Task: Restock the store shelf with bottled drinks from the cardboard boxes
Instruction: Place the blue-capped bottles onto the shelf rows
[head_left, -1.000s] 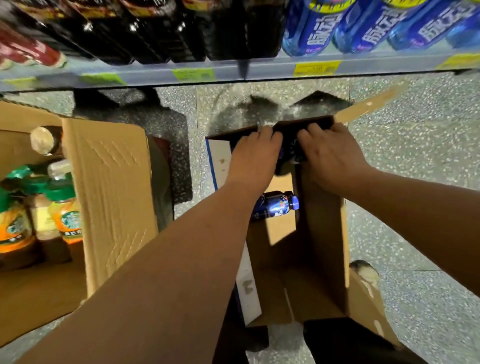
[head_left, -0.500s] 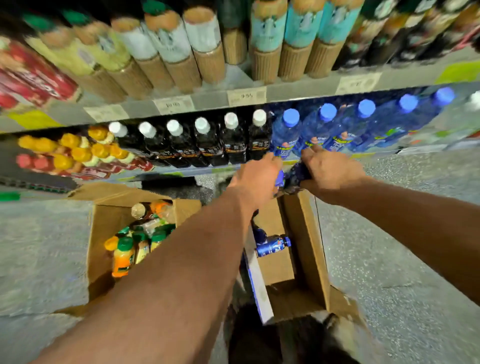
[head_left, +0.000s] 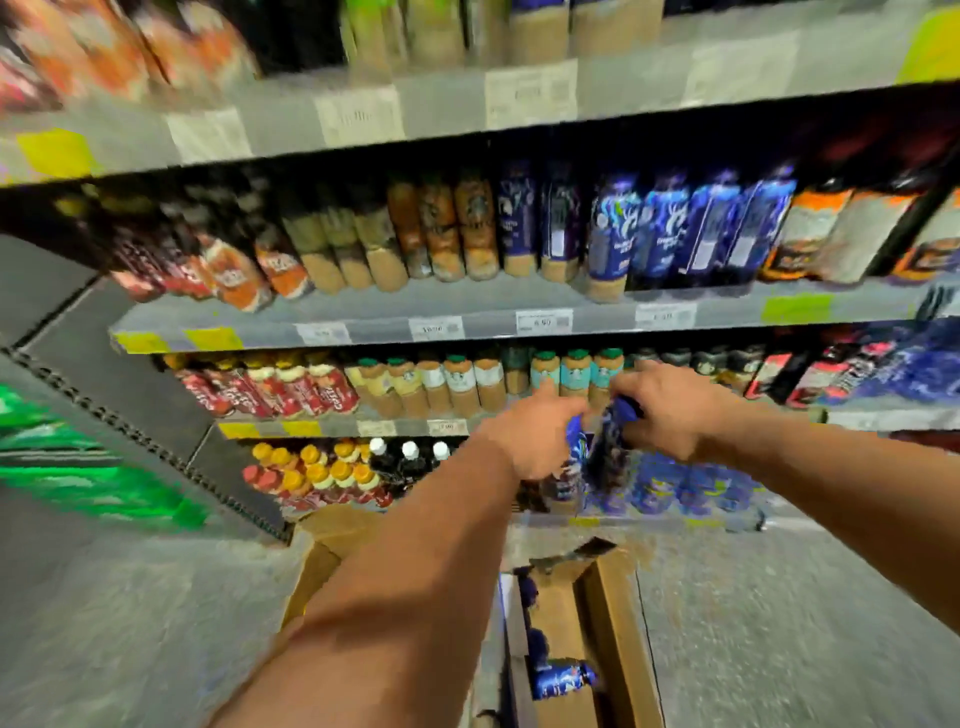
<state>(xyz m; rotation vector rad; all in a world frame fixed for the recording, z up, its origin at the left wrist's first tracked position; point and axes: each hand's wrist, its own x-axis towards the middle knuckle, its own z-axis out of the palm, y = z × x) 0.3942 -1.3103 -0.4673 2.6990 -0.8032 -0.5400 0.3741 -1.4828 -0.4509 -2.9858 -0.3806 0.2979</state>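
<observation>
Here the left hand (head_left: 535, 439) clasps the top of a blue bottle (head_left: 571, 462). The right hand (head_left: 670, 415) clasps a second blue bottle (head_left: 613, 452). Both bottles hang side by side before the shelf (head_left: 363, 332), above the cardboard box (head_left: 618, 623), where a loose bottle (head_left: 563, 685) lies.

Cannot read the price tags (head_left: 543, 322) high above the cardboard box (head_left: 618, 623), itself cut off at the bottom edge. Cannot make out labels on the blurred blue bottles (head_left: 613, 447) above it, half hidden under left hand (head_left: 530, 436) and right hand (head_left: 670, 415).
</observation>
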